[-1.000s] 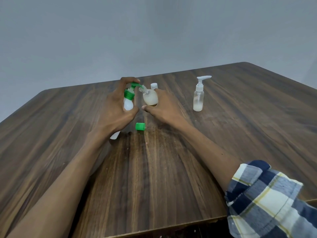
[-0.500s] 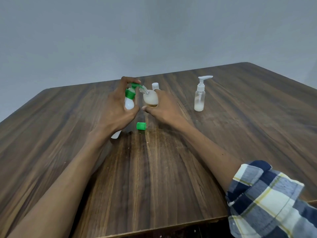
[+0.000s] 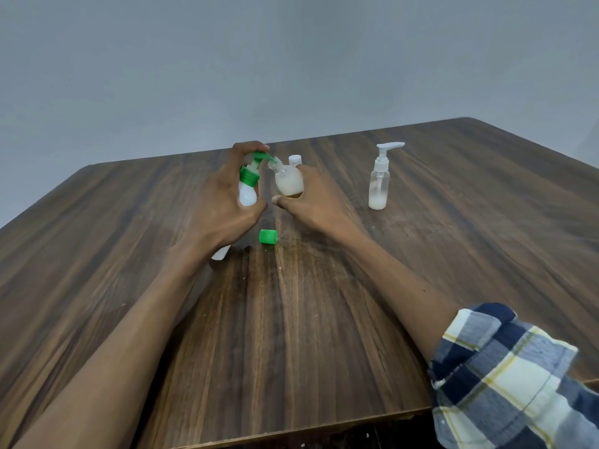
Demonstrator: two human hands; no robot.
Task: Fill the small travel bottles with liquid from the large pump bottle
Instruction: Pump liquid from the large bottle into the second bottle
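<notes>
Leftmost, we had our left hand (image 3: pixel 223 202) wrapped around the white pump bottle (image 3: pixel 247 193), which leaned toward the right with its base (image 3: pixel 221 253) down on the wooden table (image 3: pixel 324 319) behind our wrist. Our fingers (image 3: pixel 249 147) curled over the top of the green pump head (image 3: pixel 261 157), and the green collar (image 3: pixel 249 176) showed just below it. The green spout pointed right and down, its tip meeting the open neck of the small travel bottle (image 3: pixel 289 183); we could not tell whether liquid was passing at that instant.

Next, near the table's middle and just in front of both hands, a loose green cap (image 3: pixel 268 236) lay on its side on the wood, touching neither hand.

Our right hand (image 3: pixel 316 202) gripped that small clear travel bottle from its right side and from beneath, tilting its mouth left toward the spout. The bottle held a cloudy white liquid up to roughly its shoulder. Behind our right fingers a small white cap (image 3: pixel 294 159) stood partly hidden, so we could not tell what it belonged to.

Further right, well apart from both hands, a clear pump-top travel bottle (image 3: pixel 379 181) stood upright on the table with a white pump head and a shallow layer of white liquid at its bottom.

At the lower right, our rolled plaid sleeve (image 3: pixel 505 380) covered the right arm above the forearm
</notes>
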